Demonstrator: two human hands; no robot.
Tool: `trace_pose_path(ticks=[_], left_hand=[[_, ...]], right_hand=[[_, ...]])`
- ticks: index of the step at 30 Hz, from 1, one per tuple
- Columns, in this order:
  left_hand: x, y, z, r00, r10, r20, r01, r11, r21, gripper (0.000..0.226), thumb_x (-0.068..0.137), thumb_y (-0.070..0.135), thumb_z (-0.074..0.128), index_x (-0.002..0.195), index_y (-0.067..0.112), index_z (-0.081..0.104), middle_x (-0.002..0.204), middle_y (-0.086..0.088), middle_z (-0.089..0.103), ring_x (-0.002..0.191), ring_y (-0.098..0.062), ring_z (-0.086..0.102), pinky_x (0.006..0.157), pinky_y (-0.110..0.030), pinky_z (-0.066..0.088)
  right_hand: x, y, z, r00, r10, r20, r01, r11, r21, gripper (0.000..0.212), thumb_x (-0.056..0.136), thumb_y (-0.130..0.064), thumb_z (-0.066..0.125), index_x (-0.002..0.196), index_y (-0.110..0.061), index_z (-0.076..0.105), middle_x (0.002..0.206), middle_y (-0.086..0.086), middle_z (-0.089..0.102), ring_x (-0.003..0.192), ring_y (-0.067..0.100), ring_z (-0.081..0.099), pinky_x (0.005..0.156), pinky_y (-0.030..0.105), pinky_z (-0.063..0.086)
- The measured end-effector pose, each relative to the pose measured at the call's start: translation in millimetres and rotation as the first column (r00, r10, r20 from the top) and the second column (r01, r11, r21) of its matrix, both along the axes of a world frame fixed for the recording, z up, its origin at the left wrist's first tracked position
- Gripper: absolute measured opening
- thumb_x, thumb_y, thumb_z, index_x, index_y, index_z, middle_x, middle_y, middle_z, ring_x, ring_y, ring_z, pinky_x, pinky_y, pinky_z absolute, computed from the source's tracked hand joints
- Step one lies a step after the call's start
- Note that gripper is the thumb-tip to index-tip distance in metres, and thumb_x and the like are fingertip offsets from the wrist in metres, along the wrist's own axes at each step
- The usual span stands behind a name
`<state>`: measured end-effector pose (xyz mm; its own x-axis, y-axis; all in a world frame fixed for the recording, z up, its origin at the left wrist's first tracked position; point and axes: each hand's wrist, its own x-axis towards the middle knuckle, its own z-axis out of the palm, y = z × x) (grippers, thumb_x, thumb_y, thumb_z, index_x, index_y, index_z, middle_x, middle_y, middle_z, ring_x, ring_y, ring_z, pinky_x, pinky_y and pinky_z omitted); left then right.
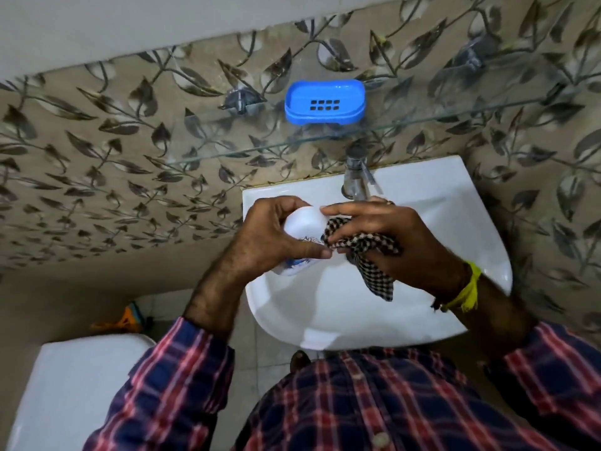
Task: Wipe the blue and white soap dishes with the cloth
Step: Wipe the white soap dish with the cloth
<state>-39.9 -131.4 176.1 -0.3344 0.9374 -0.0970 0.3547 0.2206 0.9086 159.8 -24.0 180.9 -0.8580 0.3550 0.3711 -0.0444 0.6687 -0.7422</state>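
Observation:
My left hand (273, 236) grips the white soap dish (304, 222) over the left side of the basin; the dish bears a blue print and is partly hidden by my fingers. My right hand (383, 236) holds the brown and white checked cloth (367, 255) bunched against the dish's right side, with a corner of cloth hanging below. The blue soap dish (324, 100), with small drain slots, stands alone on the glass shelf (422, 123) above the sink.
A white wash basin (357, 317) lies below my hands, with a chrome tap (356, 179) at its back. The leaf-patterned tiled wall is behind. A white toilet cistern (71, 385) stands at the lower left, and an orange object (126, 319) lies on the floor.

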Motion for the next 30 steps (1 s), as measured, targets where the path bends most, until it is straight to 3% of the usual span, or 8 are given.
trace_pose_path(ticks=[3,5,8,11,17,25,28,30], left_hand=[[10.4,0.1,-3.6,1.000,-0.008,-0.002,0.008,1.000,-0.013,0.038,0.053,0.017,0.100,0.078,0.005,0.073,0.077,-0.010,0.077,0.063,-0.011,0.067,0.062,-0.036,0.059],[11.1,-1.6,-5.1,0.999,-0.018,0.051,0.018,1.000,0.008,0.033,0.054,0.016,0.100,0.073,0.012,0.073,0.072,-0.003,0.076,0.062,-0.009,0.068,0.057,-0.028,0.055],[7.6,-9.3,-5.2,0.989,-0.018,0.149,0.010,0.998,0.054,0.036,0.047,0.026,0.100,0.067,0.021,0.071,0.067,0.003,0.074,0.060,-0.008,0.069,0.053,-0.024,0.053],[13.3,-9.5,-6.3,0.981,-0.037,0.190,0.030,0.999,0.041,0.036,0.046,0.031,0.097,0.071,0.019,0.073,0.071,0.001,0.077,0.065,-0.012,0.073,0.056,-0.027,0.057],[12.3,-10.9,-18.8,0.933,0.028,0.359,-0.071,0.992,0.106,0.031,0.049,0.021,0.097,0.071,0.019,0.075,0.074,-0.006,0.078,0.066,-0.019,0.074,0.059,-0.031,0.057],[18.7,-11.0,-23.2,0.805,0.067,0.590,-0.195,0.969,0.155,0.032,0.051,0.012,0.095,0.077,0.016,0.077,0.080,-0.010,0.079,0.068,-0.024,0.075,0.061,-0.035,0.060],[18.8,-10.3,-14.7,0.735,0.063,0.675,-0.250,0.951,0.183,0.047,0.044,0.024,0.101,0.084,0.013,0.078,0.083,-0.010,0.079,0.070,-0.024,0.075,0.063,-0.035,0.060],[22.2,-5.5,-13.8,0.677,0.091,0.730,-0.312,0.934,0.172,0.065,0.043,0.027,0.101,0.097,0.002,0.075,0.088,-0.017,0.077,0.074,-0.030,0.074,0.069,-0.041,0.060]], right_hand=[[-15.7,-5.0,-0.7,0.997,-0.044,-0.070,0.043,0.999,-0.014,0.032,0.073,0.006,0.064,0.101,-0.002,0.076,0.127,0.012,0.067,0.119,0.019,0.063,0.100,0.048,0.046],[-25.0,-3.5,0.6,0.990,-0.046,-0.132,0.040,0.998,-0.049,0.020,0.083,-0.001,0.068,0.101,0.001,0.075,0.117,0.016,0.069,0.112,0.024,0.065,0.098,0.043,0.050],[-15.4,4.3,-3.2,0.989,-0.073,-0.131,0.055,0.989,-0.137,0.021,0.081,0.012,0.072,0.100,0.004,0.074,0.103,0.017,0.071,0.103,0.025,0.066,0.096,0.042,0.052],[-10.3,4.8,-3.2,0.987,-0.088,-0.138,0.062,0.981,-0.183,0.017,0.081,0.009,0.073,0.098,0.005,0.074,0.100,0.017,0.072,0.100,0.025,0.068,0.095,0.041,0.053],[-13.0,1.5,-4.8,0.978,-0.087,-0.187,0.048,0.978,-0.204,0.019,0.082,0.008,0.073,0.101,0.004,0.074,0.103,0.015,0.074,0.102,0.024,0.069,0.096,0.040,0.054],[-26.7,-0.8,-10.0,0.959,-0.165,-0.231,0.121,0.974,-0.193,0.019,0.083,0.005,0.073,0.102,0.002,0.075,0.105,0.013,0.074,0.102,0.022,0.070,0.094,0.037,0.054],[-16.9,-9.0,-21.6,0.926,-0.263,-0.271,0.185,0.941,-0.282,0.019,0.080,0.007,0.076,0.099,0.006,0.074,0.102,0.016,0.074,0.101,0.023,0.071,0.094,0.036,0.054],[-17.5,-19.6,-27.4,0.889,-0.352,-0.292,0.251,0.909,-0.334,0.019,0.079,0.008,0.076,0.098,0.006,0.074,0.101,0.016,0.074,0.100,0.023,0.071,0.094,0.032,0.053]])
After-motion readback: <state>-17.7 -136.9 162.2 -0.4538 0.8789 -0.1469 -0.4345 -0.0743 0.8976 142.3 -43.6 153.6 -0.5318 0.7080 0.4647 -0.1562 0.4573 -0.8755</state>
